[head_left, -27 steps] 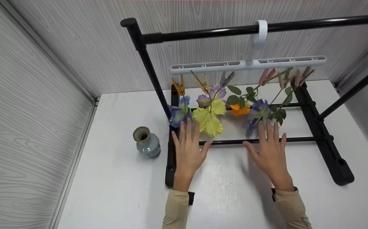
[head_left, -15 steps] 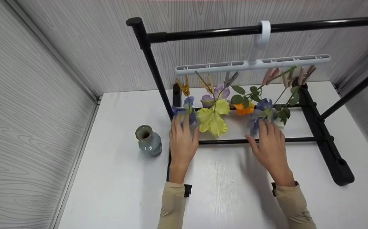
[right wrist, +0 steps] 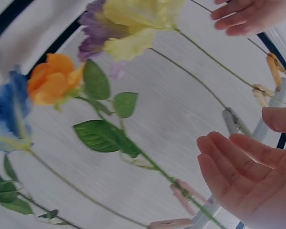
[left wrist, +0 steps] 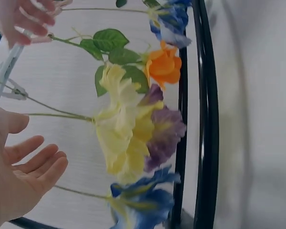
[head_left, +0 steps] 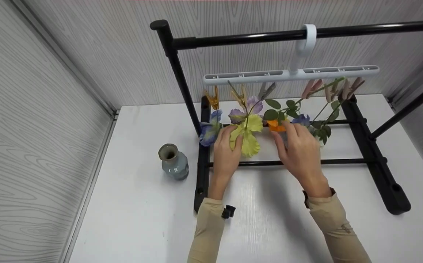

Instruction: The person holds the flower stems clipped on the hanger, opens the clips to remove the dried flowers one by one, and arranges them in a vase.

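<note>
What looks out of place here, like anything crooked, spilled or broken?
I see nothing spilled or broken, and the blue-grey vase stands upright. The one odd sight is the flowers: they hang bloom-down from clips under the white hanger, like laundry.

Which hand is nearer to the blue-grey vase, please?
Left: the left hand is to the right of the blue-grey vase, beyond the black rack foot; the right hand is farther right.

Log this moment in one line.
left hand: empty, near yellow flower; right hand: empty, near orange flower; hanger: hooked on rack; vase: upright beside rack
</note>
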The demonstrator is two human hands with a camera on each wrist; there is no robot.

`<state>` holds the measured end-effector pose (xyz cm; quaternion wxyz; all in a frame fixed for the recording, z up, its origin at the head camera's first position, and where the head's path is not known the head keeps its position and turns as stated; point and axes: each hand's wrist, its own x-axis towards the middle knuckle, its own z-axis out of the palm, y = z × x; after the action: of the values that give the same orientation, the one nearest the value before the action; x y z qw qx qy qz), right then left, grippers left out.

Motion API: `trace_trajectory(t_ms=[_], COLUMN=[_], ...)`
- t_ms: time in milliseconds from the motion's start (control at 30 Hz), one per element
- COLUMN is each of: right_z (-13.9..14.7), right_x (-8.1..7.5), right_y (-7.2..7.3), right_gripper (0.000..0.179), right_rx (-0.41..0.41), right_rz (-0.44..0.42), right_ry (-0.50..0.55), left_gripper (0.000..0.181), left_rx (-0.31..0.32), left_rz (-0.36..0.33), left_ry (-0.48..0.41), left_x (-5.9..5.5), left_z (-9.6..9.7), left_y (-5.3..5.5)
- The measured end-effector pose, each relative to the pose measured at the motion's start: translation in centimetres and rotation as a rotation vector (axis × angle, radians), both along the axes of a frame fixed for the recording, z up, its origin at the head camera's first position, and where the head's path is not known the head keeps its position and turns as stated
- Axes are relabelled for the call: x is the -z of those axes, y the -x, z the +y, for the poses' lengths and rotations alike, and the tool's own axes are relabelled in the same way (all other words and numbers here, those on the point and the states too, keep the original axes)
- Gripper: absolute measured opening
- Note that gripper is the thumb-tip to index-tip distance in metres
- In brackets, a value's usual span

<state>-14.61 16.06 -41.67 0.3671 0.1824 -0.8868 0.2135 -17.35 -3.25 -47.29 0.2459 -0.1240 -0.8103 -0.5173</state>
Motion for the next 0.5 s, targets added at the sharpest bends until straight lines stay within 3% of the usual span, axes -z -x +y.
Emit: trace_trajectory(t_ms=[333, 500], right_z=[-2.1, -3.1], right_x=[-2.7, -3.4], right_y=[1.8, 2.6], right_gripper=[0.029, 0.028], right_rx=[-0.115, -0.174], right_rz=[0.059, 0.064], right_ry=[0.068, 0.133], left_gripper=[0.033, 0.032], left_rx=[0.115, 0.131], left_rz=[-0.127, -0.143], left_ry=[-0.166, -0.179], left_x=[0.2, 0.3], left_z=[2.1, 2.6], left_y=[1.6, 1.8])
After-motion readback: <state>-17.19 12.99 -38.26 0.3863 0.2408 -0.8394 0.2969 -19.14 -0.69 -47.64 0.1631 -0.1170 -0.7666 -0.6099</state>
